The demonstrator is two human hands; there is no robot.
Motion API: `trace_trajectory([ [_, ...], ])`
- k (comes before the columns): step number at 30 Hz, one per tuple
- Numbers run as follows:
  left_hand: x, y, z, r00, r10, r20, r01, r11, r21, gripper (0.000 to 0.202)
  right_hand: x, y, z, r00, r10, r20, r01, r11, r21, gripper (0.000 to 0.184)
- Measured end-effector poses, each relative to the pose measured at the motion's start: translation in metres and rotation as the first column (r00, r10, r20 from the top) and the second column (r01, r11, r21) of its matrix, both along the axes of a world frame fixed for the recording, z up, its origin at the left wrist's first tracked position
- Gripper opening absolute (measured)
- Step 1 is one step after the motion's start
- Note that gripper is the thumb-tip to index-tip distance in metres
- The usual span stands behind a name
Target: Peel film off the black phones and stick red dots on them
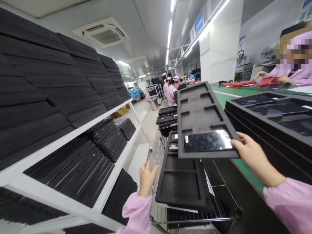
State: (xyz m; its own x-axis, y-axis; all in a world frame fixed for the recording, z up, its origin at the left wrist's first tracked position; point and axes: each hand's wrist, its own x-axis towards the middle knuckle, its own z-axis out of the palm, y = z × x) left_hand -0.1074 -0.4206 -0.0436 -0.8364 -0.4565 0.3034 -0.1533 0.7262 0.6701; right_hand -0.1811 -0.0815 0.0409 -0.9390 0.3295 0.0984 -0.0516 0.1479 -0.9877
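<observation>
My right hand [252, 155] grips the near right corner of a black foam tray [197, 110] and holds it up in the air above a wire cart. One dark glossy screen panel [207, 140] lies in the tray's nearest slot; the other slots are bare. My left hand [147, 177] hovers open, fingers apart, between the white shelf and the cart, touching nothing. Below the lifted tray a second black tray [181, 185] rests on the cart.
A white shelf rack [73, 136] stacked with black foam trays fills the left. More trays holding panels [273, 113] sit on the green bench [246, 169] at right. The wire cart [195, 217] stands in the aisle. People in pink coats work further back and at far right.
</observation>
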Motion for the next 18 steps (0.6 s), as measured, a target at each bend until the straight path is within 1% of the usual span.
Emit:
trace_trajectory([
  [1,-0.002,0.006,0.015,0.999,-0.03,-0.037,0.028,0.998,-0.049,0.038,0.005,0.0,-0.008,1.0,0.024,0.002,-0.024,1.0,0.007,0.047],
  [2,-0.005,0.016,0.029,0.994,-0.092,-0.065,0.086,0.992,-0.097,0.039,0.011,-0.002,-0.015,0.999,0.05,0.003,-0.05,0.999,0.014,0.049],
  [3,-0.008,0.029,0.041,0.979,-0.188,-0.077,0.175,0.973,-0.15,0.039,0.016,-0.003,-0.022,0.997,0.078,0.003,-0.078,0.997,0.021,0.051],
  [4,-0.011,0.045,0.051,0.949,-0.308,-0.066,0.289,0.935,-0.207,0.038,0.02,-0.005,-0.028,0.994,0.105,0.004,-0.105,0.994,0.028,0.053],
  [5,-0.015,0.063,0.058,0.902,-0.43,-0.031,0.409,0.875,-0.259,0.038,0.024,-0.008,-0.034,0.991,0.131,0.004,-0.131,0.991,0.035,0.055],
  [6,-0.02,0.082,0.063,0.846,-0.533,0.021,0.514,0.804,-0.299,0.042,0.028,-0.009,-0.038,0.988,0.153,0.005,-0.153,0.987,0.041,0.057],
  [7,-0.024,0.099,0.065,0.792,-0.605,0.077,0.594,0.736,-0.325,0.049,0.031,-0.01,-0.042,0.986,0.168,0.005,-0.169,0.984,0.05,0.059],
  [8,-0.028,0.115,0.066,0.748,-0.65,0.132,0.65,0.679,-0.342,0.059,0.034,-0.01,-0.045,0.984,0.177,0.006,-0.177,0.982,0.061,0.06],
  [9,-0.032,0.128,0.065,0.72,-0.671,0.176,0.683,0.64,-0.353,0.068,0.037,-0.009,-0.047,0.984,0.178,0.007,-0.178,0.981,0.075,0.061],
  [10,-0.034,0.138,0.063,0.704,-0.679,0.21,0.701,0.616,-0.359,0.076,0.04,-0.008,-0.048,0.985,0.173,0.009,-0.173,0.981,0.091,0.062],
  [11,-0.037,0.146,0.061,0.698,-0.677,0.231,0.708,0.606,-0.364,0.082,0.042,-0.006,-0.049,0.987,0.163,0.011,-0.164,0.981,0.108,0.062],
  [12,-0.038,0.152,0.059,0.701,-0.671,0.24,0.706,0.607,-0.365,0.088,0.044,-0.004,-0.049,0.988,0.153,0.012,-0.153,0.98,0.124,0.062],
  [13,-0.039,0.157,0.058,0.707,-0.665,0.24,0.701,0.615,-0.361,0.089,0.046,-0.002,-0.05,0.99,0.143,0.011,-0.144,0.98,0.138,0.063],
  [14,-0.04,0.16,0.057,0.714,-0.661,0.231,0.695,0.627,-0.351,0.084,0.047,-0.001,-0.05,0.991,0.136,0.009,-0.136,0.979,0.148,0.064],
  [15,-0.04,0.163,0.057,0.72,-0.66,0.216,0.689,0.641,-0.338,0.072,0.048,0.0,-0.05,0.991,0.132,0.006,-0.131,0.979,0.156,0.066],
  [17,-0.039,0.164,0.061,0.73,-0.664,0.16,0.677,0.67,-0.305,0.033,0.048,0.002,-0.048,0.992,0.126,-0.005,-0.124,0.979,0.165,0.07],
  [18,-0.039,0.161,0.065,0.741,-0.662,0.118,0.663,0.69,-0.292,0.018,0.047,0.002,-0.047,0.993,0.117,-0.01,-0.113,0.979,0.171,0.07],
])
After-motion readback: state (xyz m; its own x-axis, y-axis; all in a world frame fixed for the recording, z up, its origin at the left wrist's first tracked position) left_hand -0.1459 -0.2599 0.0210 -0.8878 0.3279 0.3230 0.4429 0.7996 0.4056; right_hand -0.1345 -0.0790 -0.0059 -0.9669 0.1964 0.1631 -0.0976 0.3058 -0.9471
